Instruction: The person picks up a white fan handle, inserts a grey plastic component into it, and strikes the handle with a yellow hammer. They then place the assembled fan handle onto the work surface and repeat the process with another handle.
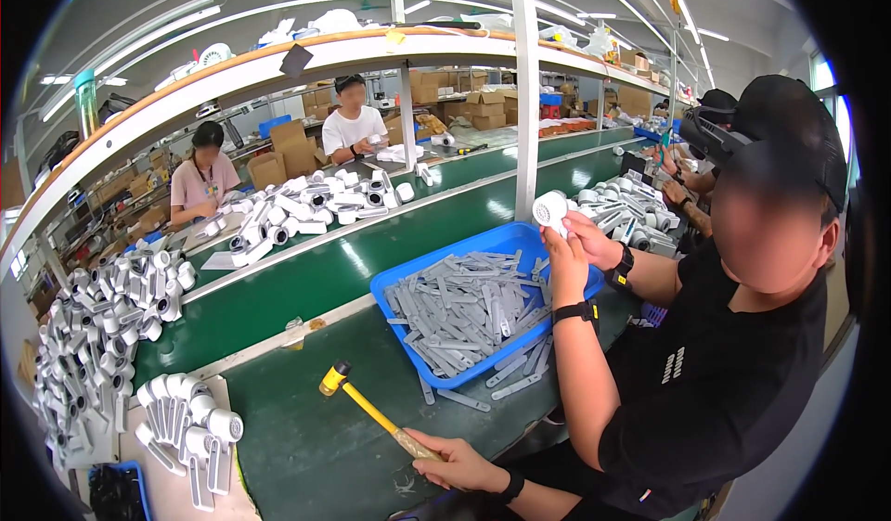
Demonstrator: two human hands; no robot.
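Observation:
My right hand (457, 463) comes in from the lower right, with a black band on its wrist. Its fingers are wrapped round the taped grip of a small hammer (373, 412). The hammer has a yellow shaft and a yellow and black head, which is raised to the upper left over the green work surface (288, 410). My left hand is out of sight. Beyond the hammer stands a blue tray (380, 291) heaped with flat grey plastic strips (464, 308). Several loose strips (464, 400) lie beside its near edge.
At the right, a co-worker's hands (580, 243) hold a round white housing (548, 209) above the tray. White handheld housings lie in piles at the left (111, 308), near left (190, 419) and across the green belt (306, 207). A white post (526, 94) rises behind the tray.

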